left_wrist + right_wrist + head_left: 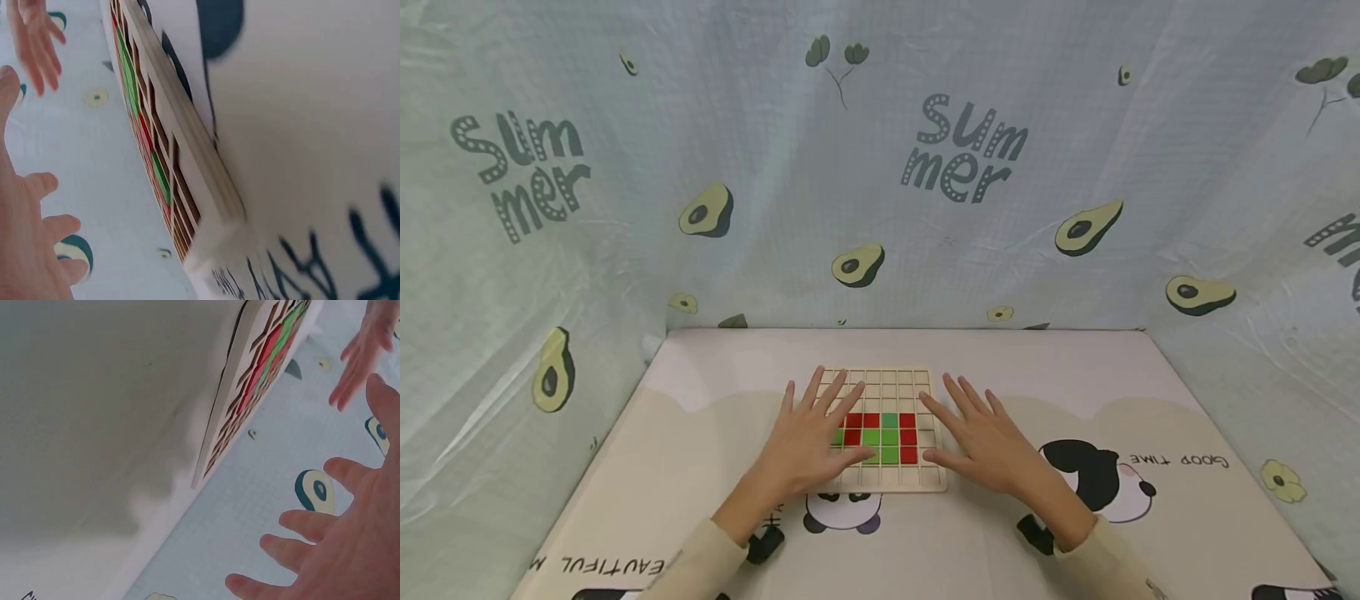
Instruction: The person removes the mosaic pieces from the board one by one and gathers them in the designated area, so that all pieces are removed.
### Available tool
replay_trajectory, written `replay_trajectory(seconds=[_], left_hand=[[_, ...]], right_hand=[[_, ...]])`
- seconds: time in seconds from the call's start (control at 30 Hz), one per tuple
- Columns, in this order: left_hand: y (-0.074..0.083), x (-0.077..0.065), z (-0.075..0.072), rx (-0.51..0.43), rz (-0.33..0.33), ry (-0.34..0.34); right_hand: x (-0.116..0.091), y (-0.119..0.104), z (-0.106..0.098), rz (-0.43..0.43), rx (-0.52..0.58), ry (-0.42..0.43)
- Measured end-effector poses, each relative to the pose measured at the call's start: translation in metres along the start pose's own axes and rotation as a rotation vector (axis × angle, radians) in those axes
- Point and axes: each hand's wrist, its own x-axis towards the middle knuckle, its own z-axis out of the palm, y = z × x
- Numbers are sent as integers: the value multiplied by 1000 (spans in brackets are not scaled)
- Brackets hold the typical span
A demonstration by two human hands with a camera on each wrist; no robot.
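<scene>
A shallow wooden grid board (898, 477) lies on the table between the two hands. Red tiles (907, 437) and green tiles (889, 455) fill several of its middle cells; the outer cells I can see are bare wood. My left hand (805, 442) hovers with fingers spread over the board's left side and hides part of it. Over the right edge my right hand (985, 442) is spread likewise, holding nothing. Both wrist views show a gap between the hands and the board, whose wooden side (187, 144) is seen low and at a slant.
The tabletop (970, 550) has a pale cloth with panda and dog prints. Hanging sheets (760, 150) printed with avocados and lettering enclose the back and both sides. Black straps (766, 543) sit at the wrists.
</scene>
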Motion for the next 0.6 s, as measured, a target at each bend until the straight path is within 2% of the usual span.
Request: replay_trajectory(seconds=[0.23,0.37,0.6], left_hand=[[-20,0,-3,-58,-80,-1],[-34,1,-4,-123,-119,5],[-59,3,2,-245,-183,46]], right_hand=[[3,-2,0,-35,-7,13],[6,-3,2,-62,-9,30],[13,-6,2,-77,-16,14]])
